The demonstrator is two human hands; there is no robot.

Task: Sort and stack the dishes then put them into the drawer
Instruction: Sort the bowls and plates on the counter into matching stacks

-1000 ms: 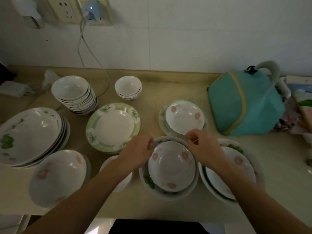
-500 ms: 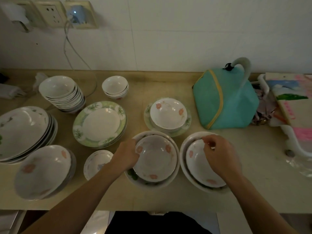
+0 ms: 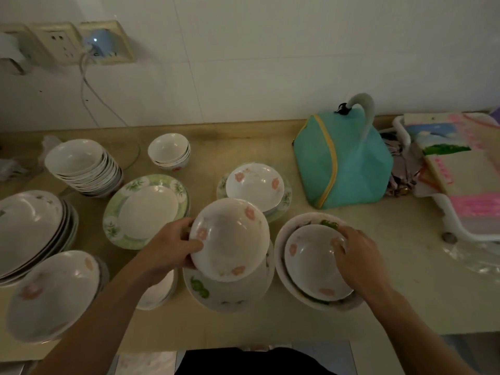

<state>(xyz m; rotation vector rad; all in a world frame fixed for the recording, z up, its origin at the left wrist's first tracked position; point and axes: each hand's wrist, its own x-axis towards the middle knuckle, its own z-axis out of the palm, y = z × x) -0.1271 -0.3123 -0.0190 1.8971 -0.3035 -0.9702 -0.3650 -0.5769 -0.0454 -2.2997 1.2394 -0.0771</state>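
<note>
- My left hand (image 3: 169, 250) grips a bowl with pink flowers (image 3: 230, 239) by its left rim, thumb inside and fingers under; the bowl is lifted and tilted above a wide dish with a green leaf print (image 3: 216, 293) on the counter (image 3: 405, 293)
- My right hand (image 3: 359, 255) rests on a second pink-flower bowl (image 3: 311, 261), fingers curled over its far right rim; this bowl sits inside a bigger bowl (image 3: 281, 239), just right of the leaf dish
- Behind them another flower bowl (image 3: 254, 182) stands on a green-edged plate (image 3: 286, 196); to the left is a plate with a green border (image 3: 146, 209)
- Further left are a stack of white bowls (image 3: 81, 166), a small stack of little bowls (image 3: 169, 151), a pile of big plates (image 3: 32, 228) and a flowered bowl (image 3: 54, 293) near the counter edge
- A teal bag (image 3: 343, 166) stands at the back right
</note>
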